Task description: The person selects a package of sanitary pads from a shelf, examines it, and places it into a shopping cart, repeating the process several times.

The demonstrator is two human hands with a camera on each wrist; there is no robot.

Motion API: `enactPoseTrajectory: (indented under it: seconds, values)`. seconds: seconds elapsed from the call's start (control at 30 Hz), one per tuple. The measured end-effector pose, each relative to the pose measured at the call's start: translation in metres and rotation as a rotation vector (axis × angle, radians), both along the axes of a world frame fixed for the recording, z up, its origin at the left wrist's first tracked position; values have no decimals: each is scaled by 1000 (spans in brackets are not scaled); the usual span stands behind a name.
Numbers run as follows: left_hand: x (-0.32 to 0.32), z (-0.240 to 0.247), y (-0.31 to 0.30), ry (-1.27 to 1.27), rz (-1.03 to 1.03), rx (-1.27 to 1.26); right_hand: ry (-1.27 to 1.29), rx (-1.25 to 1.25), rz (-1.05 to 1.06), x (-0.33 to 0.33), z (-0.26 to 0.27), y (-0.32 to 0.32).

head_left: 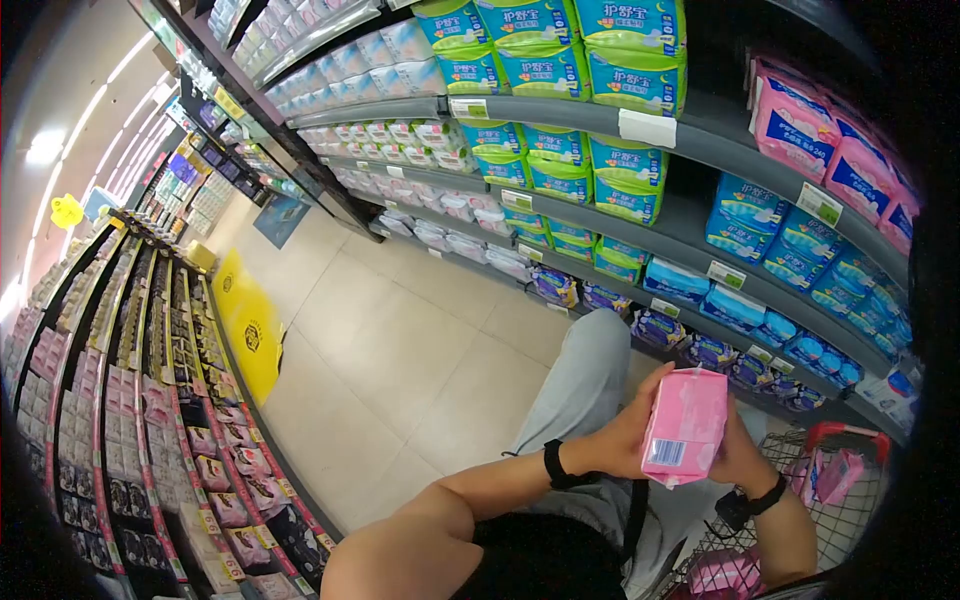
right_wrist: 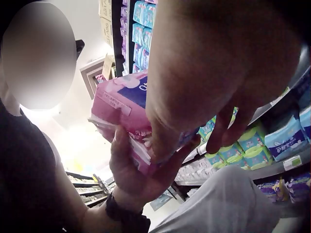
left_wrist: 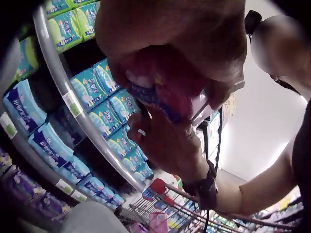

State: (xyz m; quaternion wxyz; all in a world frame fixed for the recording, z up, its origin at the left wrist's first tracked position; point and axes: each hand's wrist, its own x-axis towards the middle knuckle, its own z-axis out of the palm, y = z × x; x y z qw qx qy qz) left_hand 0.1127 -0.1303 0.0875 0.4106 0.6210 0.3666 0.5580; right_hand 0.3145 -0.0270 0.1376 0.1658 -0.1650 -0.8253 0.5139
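Observation:
A pink plastic-wrapped pack of sanitary pads (head_left: 685, 425) is held in front of the body, a barcode on the side facing up in the head view. My left hand (head_left: 622, 438) grips it from the left and my right hand (head_left: 738, 450) from the right. In the right wrist view, the left thumb and fingers curl round the lower end of the pack (right_wrist: 116, 109), and the right hand (right_wrist: 218, 73) covers much of it. From the left wrist, the left hand (left_wrist: 170, 29) hides the upper part of the pack, with the right hand (left_wrist: 170, 145) below.
A wire shopping cart (head_left: 840, 500) with pink packs inside stands at the right. Ahead, a shelf (head_left: 570, 115) carries green, blue and pink packs; several blue packs (head_left: 745, 220) sit near the hands. Another stocked shelf (head_left: 130, 400) runs along the left, beyond the tiled floor (head_left: 400, 350).

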Motion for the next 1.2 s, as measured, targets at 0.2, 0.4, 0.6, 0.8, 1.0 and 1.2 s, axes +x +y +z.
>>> enactPoseTrajectory:
  seconds: [0.2,0.4,0.6,0.8,1.0,1.2]
  values:
    - [1,1,-1,-115,51,131,-20,135,108,0,15,7]
    - [-6,-24,1,45,109,187,15,-236,287,9,9,16]
    - [15,-3,3,145,128,251,-28,-602,224,16,-7,25]
    - [17,20,10,201,47,-6,4,-314,-25,13,-14,28]
    - [15,3,8,33,179,-209,-17,-54,-302,10,-24,24]
    - [9,-10,2,-125,227,-385,-68,-248,-271,9,-9,25]
